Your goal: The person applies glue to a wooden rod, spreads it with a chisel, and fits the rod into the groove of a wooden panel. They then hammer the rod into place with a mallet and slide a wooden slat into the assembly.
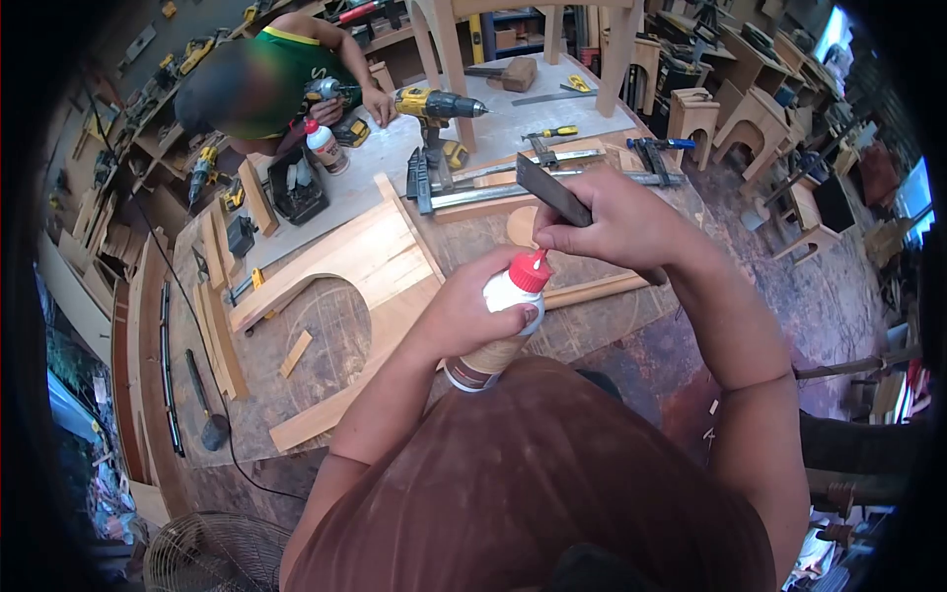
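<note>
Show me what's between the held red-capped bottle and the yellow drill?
Bar clamps and a wooden rail lie between the bottle and the drill, in the head view.

The central glue bottle is white, its cap red; the cordless drill, yellow and black; the shirt, brown.

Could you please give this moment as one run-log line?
left hand: holds bottle | right hand: grips dark flat tool, fingers at red cap | co-worker: across bench
</note>
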`<state>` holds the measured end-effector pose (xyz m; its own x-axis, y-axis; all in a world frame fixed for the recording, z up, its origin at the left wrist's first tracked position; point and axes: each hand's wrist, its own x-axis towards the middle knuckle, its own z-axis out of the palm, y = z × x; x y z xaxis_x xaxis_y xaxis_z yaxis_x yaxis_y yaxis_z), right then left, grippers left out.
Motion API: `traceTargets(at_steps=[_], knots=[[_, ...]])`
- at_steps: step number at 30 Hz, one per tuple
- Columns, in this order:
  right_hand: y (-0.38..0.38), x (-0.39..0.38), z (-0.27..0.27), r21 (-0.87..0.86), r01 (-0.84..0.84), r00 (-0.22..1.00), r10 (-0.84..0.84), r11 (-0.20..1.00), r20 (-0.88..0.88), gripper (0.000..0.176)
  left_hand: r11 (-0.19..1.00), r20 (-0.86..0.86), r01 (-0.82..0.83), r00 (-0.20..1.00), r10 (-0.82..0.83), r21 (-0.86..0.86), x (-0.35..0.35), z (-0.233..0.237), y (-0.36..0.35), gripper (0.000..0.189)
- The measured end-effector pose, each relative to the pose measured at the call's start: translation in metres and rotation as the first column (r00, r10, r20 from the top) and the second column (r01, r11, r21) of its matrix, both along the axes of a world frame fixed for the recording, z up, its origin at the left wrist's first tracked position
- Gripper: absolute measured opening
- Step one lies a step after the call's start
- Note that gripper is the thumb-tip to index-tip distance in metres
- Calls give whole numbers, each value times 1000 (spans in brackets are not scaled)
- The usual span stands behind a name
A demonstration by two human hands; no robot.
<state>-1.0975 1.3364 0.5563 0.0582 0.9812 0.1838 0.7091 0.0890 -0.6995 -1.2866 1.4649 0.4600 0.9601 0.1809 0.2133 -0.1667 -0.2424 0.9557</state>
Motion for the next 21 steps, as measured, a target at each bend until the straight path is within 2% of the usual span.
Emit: traceTargets(at_steps=[2,3,5,9,12,14,19,21], knots=[[0,-3,9,-220,51,993,-73,974,-92,17,998,-56,-50,997,52,39,-2,10,-6,50],[1,-2,9,-221,54,993,-76,974,-93,17,998,-56,-47,997,49,38,-3,14,-9,50],[2,0,7,-278,-8,972,-58,960,-226,17,983,-93,-118,987,132,142,-5,20,-13,50],[2,-2,10,-330,-51,926,-79,942,-368,20,975,-76,-150,984,164,162,-9,22,-13,50],[3,2,-4,-337,-34,878,-133,941,-460,21,964,7,-143,989,145,223,-10,15,-11,51],[4,12,-13,-309,-63,798,-138,949,-587,21,962,99,-165,984,147,216,-12,14,-15,52],[-2,14,-23,-276,49,834,-191,960,-518,22,970,60,-148,988,139,191,-14,18,-11,52],[-4,18,-27,-278,156,873,-264,948,-410,20,973,59,-150,988,142,176,-14,18,-11,51]])
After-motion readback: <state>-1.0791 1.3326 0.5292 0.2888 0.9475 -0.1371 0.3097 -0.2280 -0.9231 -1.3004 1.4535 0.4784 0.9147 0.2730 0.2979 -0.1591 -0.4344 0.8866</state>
